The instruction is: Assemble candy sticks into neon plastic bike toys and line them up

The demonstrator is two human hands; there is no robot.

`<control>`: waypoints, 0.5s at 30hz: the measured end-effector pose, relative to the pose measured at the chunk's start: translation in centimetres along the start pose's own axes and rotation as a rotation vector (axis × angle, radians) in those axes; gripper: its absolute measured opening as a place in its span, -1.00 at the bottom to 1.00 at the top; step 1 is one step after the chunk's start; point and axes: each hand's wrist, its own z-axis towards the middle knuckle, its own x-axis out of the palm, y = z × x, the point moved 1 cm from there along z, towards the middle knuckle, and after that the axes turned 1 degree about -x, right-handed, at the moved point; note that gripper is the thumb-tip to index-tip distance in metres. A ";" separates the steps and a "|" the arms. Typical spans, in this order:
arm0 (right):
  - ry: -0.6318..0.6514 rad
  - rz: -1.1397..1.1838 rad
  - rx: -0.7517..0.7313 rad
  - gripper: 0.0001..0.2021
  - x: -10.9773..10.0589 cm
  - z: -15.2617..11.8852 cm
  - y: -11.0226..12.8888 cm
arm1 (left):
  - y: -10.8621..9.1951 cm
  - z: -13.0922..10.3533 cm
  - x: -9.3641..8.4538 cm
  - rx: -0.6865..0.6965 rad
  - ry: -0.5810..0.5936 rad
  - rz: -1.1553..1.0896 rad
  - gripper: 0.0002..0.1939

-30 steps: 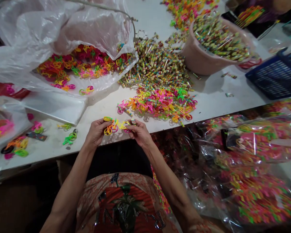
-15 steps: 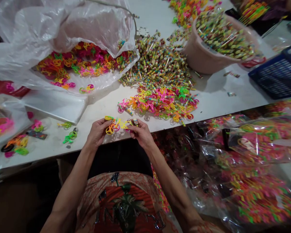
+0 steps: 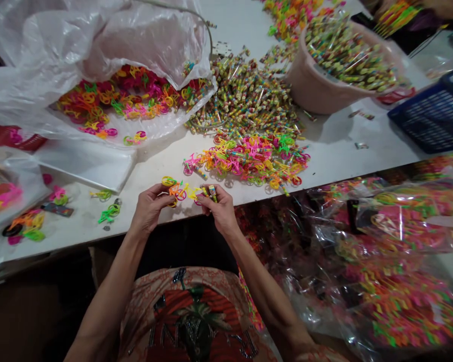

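Note:
Just above the table's front edge, my left hand (image 3: 149, 208) pinches an orange toy bicycle (image 3: 177, 191) with yellow and pink wheels. My right hand (image 3: 222, 207) is closed on a yellow toy bicycle (image 3: 191, 192), close beside the orange one. Small printed tubes (image 3: 212, 191) stick up from the fingers of that hand. Whether the two bicycles touch is too small to tell. Beyond my hands lies a heap of multicoloured toy bicycles (image 3: 249, 156), with a larger pile of printed tubes (image 3: 245, 98) behind it.
An open plastic bag (image 3: 109, 35) holding more toy bicycles lies at the back left. A pink tub (image 3: 309, 85) full of tubes and a blue basket (image 3: 430, 113) stand to the right. Filled clear bags (image 3: 407, 296) are below the table's edge. Another person's arm (image 3: 445, 7) shows at top right.
Both hands stay close together in nearly the same place. The orange bicycle has tilted slightly in my left hand, and the tubes in my right hand show more plainly.

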 end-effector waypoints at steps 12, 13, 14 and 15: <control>0.043 -0.048 0.030 -0.64 0.3 -0.9 -0.7 | 0.0 -0.4 0.7 0.099 -0.091 -0.070 -0.60; 0.044 -0.054 0.030 -0.64 0.1 -0.7 -0.5 | 0.0 -0.4 0.6 0.095 -0.078 -0.049 -0.61; 0.043 -0.063 0.025 -0.64 0.0 -0.6 -0.3 | 0.0 -0.4 0.5 0.089 -0.063 -0.030 -0.62; 0.041 -0.074 0.015 -0.65 -0.1 -0.5 0.0 | 0.0 -0.4 0.4 0.087 -0.053 -0.016 -0.63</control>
